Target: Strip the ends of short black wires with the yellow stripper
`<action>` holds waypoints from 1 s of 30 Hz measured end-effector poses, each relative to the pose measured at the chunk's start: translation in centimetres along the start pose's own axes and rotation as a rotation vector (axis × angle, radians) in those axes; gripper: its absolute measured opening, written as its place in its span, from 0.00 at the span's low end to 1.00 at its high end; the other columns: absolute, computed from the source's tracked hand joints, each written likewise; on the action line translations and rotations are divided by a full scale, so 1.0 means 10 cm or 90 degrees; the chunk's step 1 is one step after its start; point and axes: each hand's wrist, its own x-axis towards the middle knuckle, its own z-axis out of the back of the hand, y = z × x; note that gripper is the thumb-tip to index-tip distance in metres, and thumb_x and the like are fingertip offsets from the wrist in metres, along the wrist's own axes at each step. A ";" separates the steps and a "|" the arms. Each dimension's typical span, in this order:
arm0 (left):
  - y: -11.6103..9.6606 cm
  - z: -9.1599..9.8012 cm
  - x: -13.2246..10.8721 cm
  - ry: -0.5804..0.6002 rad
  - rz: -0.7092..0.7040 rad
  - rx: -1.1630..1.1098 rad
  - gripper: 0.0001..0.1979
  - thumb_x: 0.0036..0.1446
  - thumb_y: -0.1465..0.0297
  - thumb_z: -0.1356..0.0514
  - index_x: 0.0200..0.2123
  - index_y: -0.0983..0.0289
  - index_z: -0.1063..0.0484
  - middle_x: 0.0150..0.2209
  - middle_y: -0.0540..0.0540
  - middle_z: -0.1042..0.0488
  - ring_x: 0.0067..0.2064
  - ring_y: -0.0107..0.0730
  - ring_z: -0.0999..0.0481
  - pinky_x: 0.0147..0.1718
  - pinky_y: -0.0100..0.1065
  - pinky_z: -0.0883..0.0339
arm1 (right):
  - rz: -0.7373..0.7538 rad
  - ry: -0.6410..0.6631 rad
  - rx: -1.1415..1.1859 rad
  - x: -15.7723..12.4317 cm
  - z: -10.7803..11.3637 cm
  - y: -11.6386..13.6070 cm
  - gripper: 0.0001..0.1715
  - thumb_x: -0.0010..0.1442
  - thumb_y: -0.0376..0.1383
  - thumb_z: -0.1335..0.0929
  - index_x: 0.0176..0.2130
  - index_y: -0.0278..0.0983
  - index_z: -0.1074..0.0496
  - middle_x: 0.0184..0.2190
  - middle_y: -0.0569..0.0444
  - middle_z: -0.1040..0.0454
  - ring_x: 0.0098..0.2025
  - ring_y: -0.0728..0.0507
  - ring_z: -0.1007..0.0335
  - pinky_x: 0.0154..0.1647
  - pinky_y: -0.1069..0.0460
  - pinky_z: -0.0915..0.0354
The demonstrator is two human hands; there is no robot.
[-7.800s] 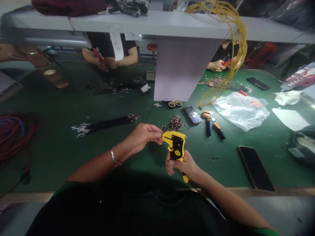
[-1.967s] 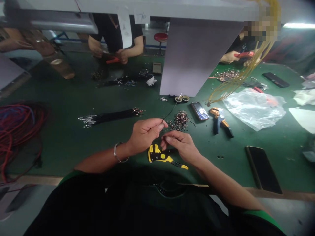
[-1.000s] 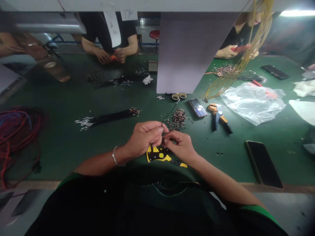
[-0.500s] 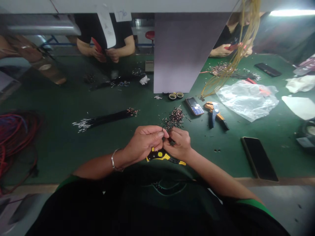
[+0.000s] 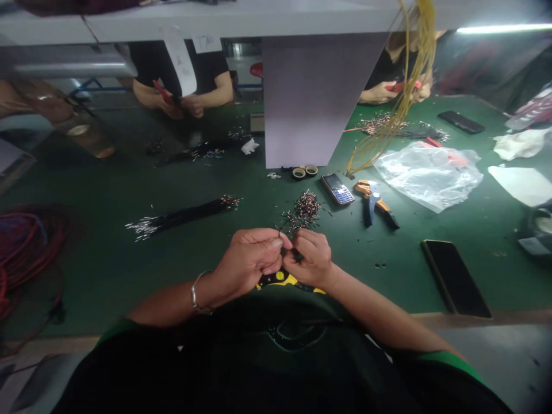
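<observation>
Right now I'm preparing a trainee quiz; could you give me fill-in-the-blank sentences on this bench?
The left hand and right hand pinch a thin wire coloured ____.
The stripping tool lying beneath the hands is black and ____.
The bracelet sits on the ____ wrist.
Missing words: black; yellow; left.

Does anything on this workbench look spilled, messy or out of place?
Nothing looks broken. A heap of small metal terminals lies loose on the green table, bits scattered around it, and yellow wires dangle from the shelf onto it.
</observation>
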 end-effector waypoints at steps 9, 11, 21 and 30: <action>-0.14 -0.04 -0.14 0.018 0.000 -0.017 0.06 0.54 0.70 0.36 0.29 0.67 0.22 0.14 0.43 0.49 0.16 0.17 0.50 0.17 0.26 0.52 | -0.249 -0.148 -0.090 0.11 0.43 -0.49 0.08 0.53 0.29 0.35 0.24 0.38 0.32 0.19 0.58 0.31 0.20 0.49 0.37 0.23 0.53 0.40; -0.25 0.01 -0.08 -0.027 -0.070 -0.032 0.06 0.56 0.71 0.37 0.29 0.67 0.22 0.14 0.43 0.51 0.17 0.16 0.52 0.17 0.25 0.53 | -0.263 -0.106 -0.070 0.10 0.45 -0.55 0.06 0.56 0.31 0.34 0.28 0.38 0.28 0.22 0.57 0.27 0.23 0.47 0.32 0.27 0.52 0.36; -0.39 0.16 0.04 -0.063 -0.102 -0.054 0.07 0.59 0.74 0.41 0.30 0.69 0.24 0.15 0.42 0.55 0.18 0.17 0.55 0.17 0.23 0.55 | -0.341 0.047 0.132 -0.03 0.13 -0.35 0.06 0.56 0.33 0.32 0.28 0.39 0.24 0.23 0.56 0.22 0.23 0.47 0.27 0.26 0.53 0.32; -0.37 0.21 0.12 -0.072 -0.088 -0.081 0.07 0.58 0.76 0.42 0.30 0.69 0.24 0.14 0.42 0.54 0.17 0.17 0.56 0.16 0.22 0.54 | -0.336 0.035 0.076 0.03 0.20 -0.50 0.09 0.56 0.35 0.32 0.36 0.38 0.21 0.32 0.49 0.20 0.32 0.42 0.24 0.38 0.46 0.28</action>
